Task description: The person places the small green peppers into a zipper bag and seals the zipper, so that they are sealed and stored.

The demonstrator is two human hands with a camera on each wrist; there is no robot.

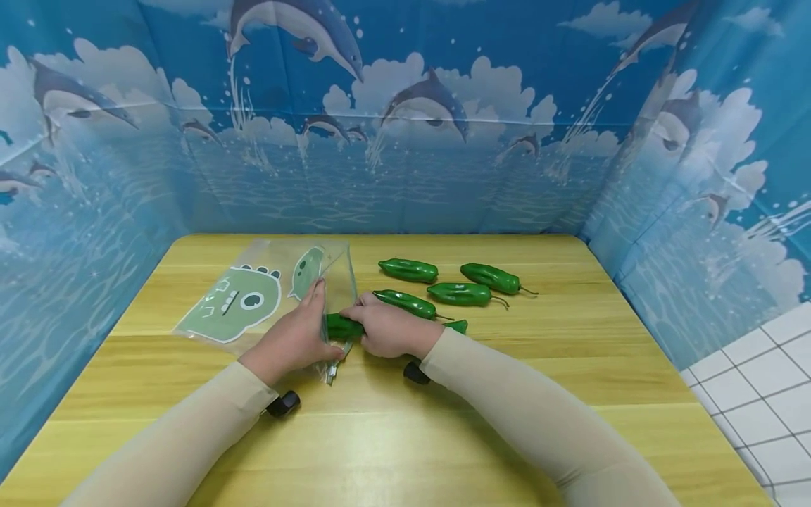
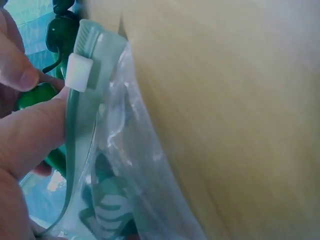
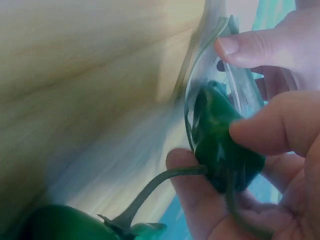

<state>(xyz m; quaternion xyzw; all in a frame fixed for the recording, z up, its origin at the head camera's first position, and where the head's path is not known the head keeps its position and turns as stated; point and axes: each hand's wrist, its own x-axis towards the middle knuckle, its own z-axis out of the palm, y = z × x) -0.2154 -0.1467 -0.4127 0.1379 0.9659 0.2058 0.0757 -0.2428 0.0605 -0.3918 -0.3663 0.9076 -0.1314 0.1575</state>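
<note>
Blue curtains (image 1: 405, 176) with dolphins and white clouds fill the upper part of the frame, and white tiles (image 1: 754, 394) with dark lines are seen at the lower right. Before the curtains lies a yellowish worktop (image 1: 507, 436) with wood grain.

Left of the centre of the frame is a transparent plastic bag (image 1: 272, 299), printed with a green cartoon figure. Its mouth is turned to the right side of the frame. The left hand (image 1: 294, 338) holds the bag at this mouth, with the thumb and the other fingers set apart along the rim. In the left wrist view, a white slider (image 2: 79, 72) sits on the greenish rim of the bag, near the thumb.

The right hand (image 1: 389, 327), in the middle of the frame, has its fingers closed around a green pepper (image 1: 343, 326). The right wrist view shows the far end of this pepper within the mouth of the bag, while its stem end is between the fingers.

To the right of the centre, four more peppers (image 1: 467, 294) lie on the worktop; the nearest of them is just beside the right hand. One further pepper (image 1: 457, 327) is partly hidden by the right sleeve (image 1: 538, 408).
</note>
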